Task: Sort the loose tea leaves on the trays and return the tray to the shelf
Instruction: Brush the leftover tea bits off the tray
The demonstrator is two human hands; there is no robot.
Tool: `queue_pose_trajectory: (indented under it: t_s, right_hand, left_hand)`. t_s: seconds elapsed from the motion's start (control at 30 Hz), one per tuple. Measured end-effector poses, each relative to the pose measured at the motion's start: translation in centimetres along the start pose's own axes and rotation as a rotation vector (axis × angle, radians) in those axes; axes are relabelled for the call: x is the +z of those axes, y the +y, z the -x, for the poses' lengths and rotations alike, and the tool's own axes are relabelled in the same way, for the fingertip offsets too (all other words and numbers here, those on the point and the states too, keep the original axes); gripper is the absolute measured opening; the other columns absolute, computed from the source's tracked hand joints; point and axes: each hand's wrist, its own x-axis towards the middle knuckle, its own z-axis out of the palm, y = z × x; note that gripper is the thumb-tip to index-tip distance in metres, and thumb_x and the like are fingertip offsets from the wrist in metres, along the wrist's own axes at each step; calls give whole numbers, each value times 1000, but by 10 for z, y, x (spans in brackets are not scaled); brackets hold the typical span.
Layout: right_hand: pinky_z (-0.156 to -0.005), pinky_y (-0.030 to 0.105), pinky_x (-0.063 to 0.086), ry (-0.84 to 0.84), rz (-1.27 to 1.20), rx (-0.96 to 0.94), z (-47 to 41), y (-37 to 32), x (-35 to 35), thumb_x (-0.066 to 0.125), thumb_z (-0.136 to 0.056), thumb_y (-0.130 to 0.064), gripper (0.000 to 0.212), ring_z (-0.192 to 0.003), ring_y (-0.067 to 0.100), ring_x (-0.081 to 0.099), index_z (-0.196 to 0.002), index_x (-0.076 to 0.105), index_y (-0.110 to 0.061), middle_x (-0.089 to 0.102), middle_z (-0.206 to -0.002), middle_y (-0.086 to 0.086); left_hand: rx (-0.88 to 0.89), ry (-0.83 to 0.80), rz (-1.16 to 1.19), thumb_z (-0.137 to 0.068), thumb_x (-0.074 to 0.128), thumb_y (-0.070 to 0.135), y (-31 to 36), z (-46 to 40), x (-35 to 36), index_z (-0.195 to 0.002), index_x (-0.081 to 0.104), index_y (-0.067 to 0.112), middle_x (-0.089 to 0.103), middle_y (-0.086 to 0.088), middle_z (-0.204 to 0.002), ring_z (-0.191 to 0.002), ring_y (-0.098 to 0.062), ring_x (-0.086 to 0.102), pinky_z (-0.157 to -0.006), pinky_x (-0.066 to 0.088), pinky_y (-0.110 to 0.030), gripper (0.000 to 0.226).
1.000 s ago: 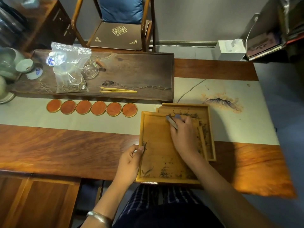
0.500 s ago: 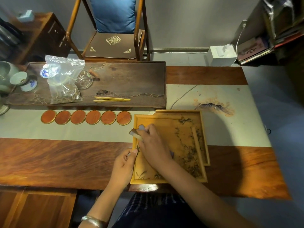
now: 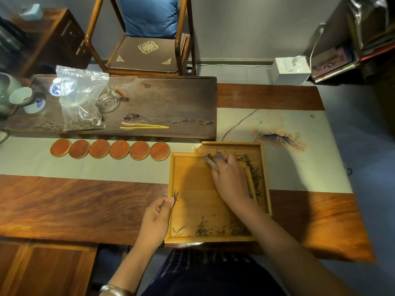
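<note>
Trays sit stacked askew near the front edge of the table (image 3: 85,201): the upper tray (image 3: 192,201) lies partly over the lower tray (image 3: 264,167), whose far and right rims stick out beyond it. Tea leaves (image 3: 203,228) are scattered along the upper tray's near edge, with a small clump at its left rim, and more leaves (image 3: 254,171) lie in the exposed strip of the lower tray. The right hand (image 3: 229,178) reaches over the upper tray's far right corner, its fingers curled around a pale tool (image 3: 211,164) whose tip points toward that tray's far rim. The left hand (image 3: 157,216) rests against the upper tray's left rim, fingers loosely curled with the thumb tip by the small clump; whether it pinches any leaf I cannot tell. Beyond the upper tray's far left corner runs a row of six round coasters (image 3: 110,149).
</note>
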Motion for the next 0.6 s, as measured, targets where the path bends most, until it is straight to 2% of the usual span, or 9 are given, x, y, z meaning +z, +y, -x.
queue_pose_trajectory:
  t_s: [0.1, 0.27, 0.47, 0.6]
  right_hand:
    - [-69, 27, 49, 15, 16, 55, -1, 13, -2, 48, -96, -24, 34, -90, 17, 50, -128, 52, -14, 47, -110, 6]
    - [-62, 24, 39, 29, 9, 153, -3, 29, -2, 50, -96, -22, 32, -91, 19, 51, -125, 57, -13, 47, -109, 7]
    - [-64, 29, 44, 52, -47, 239, -13, 45, -7, 47, -97, -22, 34, -85, 20, 51, -128, 55, -10, 48, -109, 9]
    - [-69, 32, 49, 125, -142, 198, -13, 47, -12, 48, -97, -24, 32, -86, 20, 52, -125, 58, -11, 47, -106, 7]
  left_hand:
    - [-10, 5, 17, -98, 48, 23, 0, 0, 0, -88, 68, 6, 70, -13, -77, -66, -13, 64, -59, 48, -14, 28]
    - [-8, 17, 21, -99, 48, 21, 1, -3, -1, -85, 67, 7, 70, 3, -68, -60, -4, 63, -55, 46, -11, 27]
    - [2, 10, 17, -99, 48, 19, -2, -5, -2, -83, 66, 8, 69, 5, -66, -58, -1, 62, -53, 45, -11, 26]
    - [0, 10, 17, -99, 49, 19, -2, -7, -1, -80, 66, 10, 67, 5, -62, -55, -1, 60, -52, 44, -11, 27]
